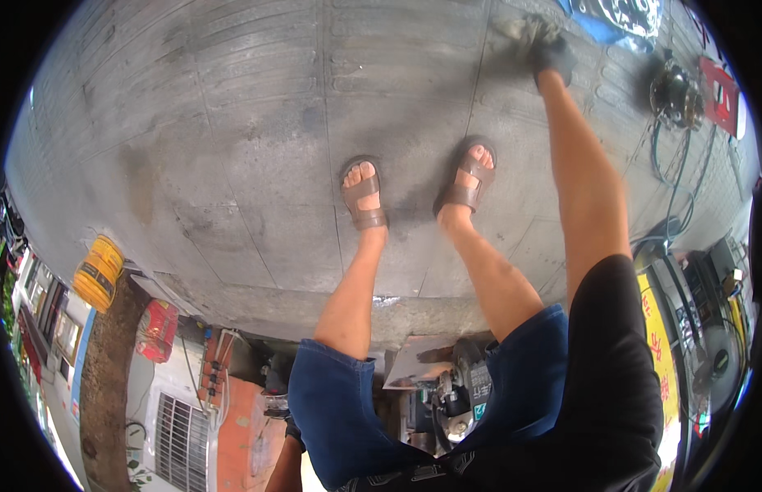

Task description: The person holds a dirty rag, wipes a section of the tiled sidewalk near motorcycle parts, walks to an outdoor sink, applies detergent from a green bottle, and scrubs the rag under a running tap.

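My right hand (550,52), in a dark work glove, reaches low over the grey tiled paving at the upper right. It is blurred. Something pale and crumpled shows at its fingers; whether this is a rag or the glove's own fingers cannot be told. Close to that hand lies a blue plastic sheet or bag (624,21) with a shiny surface. Farther right rests a round, dark metal machine part (676,95). My left hand (293,430), with a black glove cuff at the wrist, hangs beside my left thigh, and its fingers are mostly hidden.
A red object (721,98) stands past the metal part, with thin hoses or cables (682,172) trailing nearby. Yellow buckets (98,273) and a red bag (157,330) sit at the left by a tree trunk (104,381). Behind my legs is a motorcycle (458,400).
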Motion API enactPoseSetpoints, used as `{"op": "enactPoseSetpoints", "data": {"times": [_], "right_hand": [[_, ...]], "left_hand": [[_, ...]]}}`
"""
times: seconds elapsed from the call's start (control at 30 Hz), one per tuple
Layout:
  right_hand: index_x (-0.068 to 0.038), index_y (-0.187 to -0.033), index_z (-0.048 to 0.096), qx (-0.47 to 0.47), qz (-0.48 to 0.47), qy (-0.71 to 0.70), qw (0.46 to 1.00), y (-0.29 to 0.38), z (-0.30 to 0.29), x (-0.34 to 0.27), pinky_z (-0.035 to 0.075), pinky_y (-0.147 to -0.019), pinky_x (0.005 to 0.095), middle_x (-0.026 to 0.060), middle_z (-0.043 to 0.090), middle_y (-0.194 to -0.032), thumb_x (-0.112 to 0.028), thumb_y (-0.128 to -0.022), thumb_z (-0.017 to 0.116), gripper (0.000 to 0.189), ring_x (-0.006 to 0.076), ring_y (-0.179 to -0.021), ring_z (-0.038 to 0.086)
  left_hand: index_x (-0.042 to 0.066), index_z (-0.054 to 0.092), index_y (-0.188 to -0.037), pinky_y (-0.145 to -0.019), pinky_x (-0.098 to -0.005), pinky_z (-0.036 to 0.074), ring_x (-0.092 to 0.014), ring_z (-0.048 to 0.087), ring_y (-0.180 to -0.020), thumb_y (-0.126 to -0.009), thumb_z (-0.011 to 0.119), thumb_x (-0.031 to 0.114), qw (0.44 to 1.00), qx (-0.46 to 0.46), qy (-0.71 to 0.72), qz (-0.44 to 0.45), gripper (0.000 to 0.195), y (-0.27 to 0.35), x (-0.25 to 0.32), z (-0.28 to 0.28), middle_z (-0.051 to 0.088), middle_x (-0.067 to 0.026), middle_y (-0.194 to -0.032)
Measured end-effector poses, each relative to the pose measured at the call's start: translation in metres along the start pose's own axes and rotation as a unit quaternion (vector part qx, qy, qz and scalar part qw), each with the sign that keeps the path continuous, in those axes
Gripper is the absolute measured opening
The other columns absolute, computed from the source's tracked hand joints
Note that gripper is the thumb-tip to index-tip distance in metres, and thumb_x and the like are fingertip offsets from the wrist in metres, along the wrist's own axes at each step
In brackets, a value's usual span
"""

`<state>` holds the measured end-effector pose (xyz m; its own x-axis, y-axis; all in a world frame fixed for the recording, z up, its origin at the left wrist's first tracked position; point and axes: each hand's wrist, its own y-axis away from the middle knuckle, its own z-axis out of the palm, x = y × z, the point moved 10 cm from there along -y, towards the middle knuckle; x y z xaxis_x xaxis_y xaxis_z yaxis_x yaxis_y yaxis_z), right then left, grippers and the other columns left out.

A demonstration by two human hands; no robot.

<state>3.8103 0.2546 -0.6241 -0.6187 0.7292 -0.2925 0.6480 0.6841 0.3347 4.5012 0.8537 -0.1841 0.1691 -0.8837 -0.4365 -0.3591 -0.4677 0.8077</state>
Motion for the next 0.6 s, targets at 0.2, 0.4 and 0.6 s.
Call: {"op": "enactPoseSetpoints", "data": {"times": [0.2, 0.4, 0.6], "right_hand": [[-0.004, -0.120, 0.058, -0.306, -0.063, -0.169, 0.935, 0.127, 0.082, -0.092, 0.050, -0.080, 0.0354, 0.0162, 0.066, -0.102, -0.018, -0.071, 0.068, 0.052, 0.0267, -0.092, 0.065], [-0.007, -0.127, 0.050, -0.545, -0.028, -0.347, 0.762, 0.382, 0.002, -0.225, 0.040, -0.047, 0.0243, 0.0010, 0.062, -0.086, -0.012, -0.081, 0.066, 0.049, 0.0087, -0.062, 0.054], [-0.006, -0.130, 0.048, -0.608, -0.122, -0.187, 0.762, 0.469, -0.146, -0.251, 0.048, -0.079, 0.0295, 0.0080, 0.061, -0.105, -0.006, -0.077, 0.065, 0.056, 0.0152, -0.090, 0.058]], "left_hand": [[0.010, 0.051, -0.132, -0.093, -0.0325, 0.042, -0.022, 0.058, -0.104, -0.096, 0.048, 0.032, 0.989, -0.135, 0.028, 0.061, 0.042, 0.020, 0.028, 0.081, 0.061, -0.0133, -0.118], [0.011, 0.052, -0.132, -0.093, -0.0314, 0.042, -0.018, 0.058, -0.104, -0.094, 0.051, 0.037, 0.966, -0.091, 0.154, 0.185, 0.046, 0.064, 0.024, 0.015, 0.063, -0.0092, -0.116], [0.008, 0.049, -0.133, -0.090, -0.0295, 0.045, -0.017, 0.058, -0.104, -0.093, 0.050, 0.027, 0.934, -0.094, 0.190, 0.289, 0.045, 0.112, -0.036, -0.003, 0.063, -0.0111, -0.115]]}}
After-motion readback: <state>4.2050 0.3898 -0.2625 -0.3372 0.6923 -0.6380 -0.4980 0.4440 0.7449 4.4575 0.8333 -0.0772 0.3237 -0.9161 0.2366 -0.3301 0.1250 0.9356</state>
